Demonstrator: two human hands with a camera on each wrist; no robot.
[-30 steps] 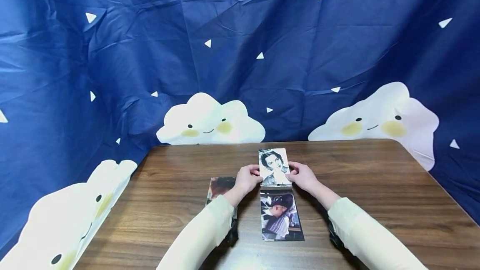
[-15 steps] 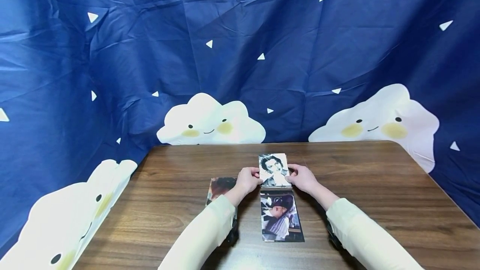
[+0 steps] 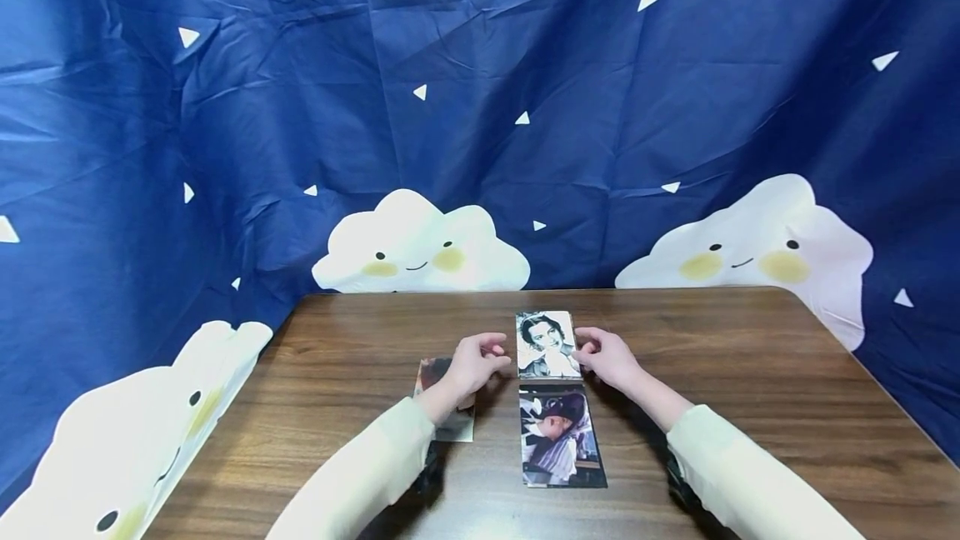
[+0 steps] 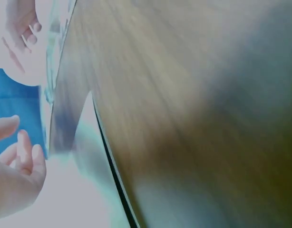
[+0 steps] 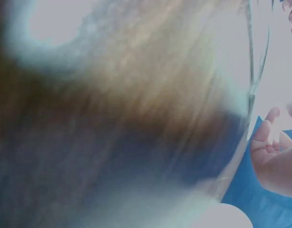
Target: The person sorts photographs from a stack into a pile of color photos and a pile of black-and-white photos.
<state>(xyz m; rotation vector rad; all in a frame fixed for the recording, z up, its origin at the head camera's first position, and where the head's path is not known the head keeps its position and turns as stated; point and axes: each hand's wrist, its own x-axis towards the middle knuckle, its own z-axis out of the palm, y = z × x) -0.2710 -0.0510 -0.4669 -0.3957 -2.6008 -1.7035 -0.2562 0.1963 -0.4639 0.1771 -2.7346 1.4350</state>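
Observation:
A stack of photo prints (image 3: 546,347), a black-and-white portrait on top, lies flat toward the back of the table. My left hand (image 3: 471,365) is just off its left edge, fingers loosely bent and holding nothing. At the right edge, my right hand (image 3: 607,361) has its thumb tip touching the border. In the right wrist view, the thumb and fingers of that hand (image 5: 277,156) stand apart. Directly in front of the stack is a colour photo (image 3: 558,437) of a figure in a dark hat, turned sideways. Another photo (image 3: 459,427) is partly hidden under my left forearm.
The brown wood-grain table (image 3: 750,390) extends to both sides. Behind it hangs a blue cloth (image 3: 480,148) with white clouds and triangles, meeting the table's back edge. Dark wrist devices sit below both pale sleeves (image 3: 360,469).
My left hand has let go of the stack's left edge and moved a little left, uncovering more of the photo under it. The right hand has stayed nearly still.

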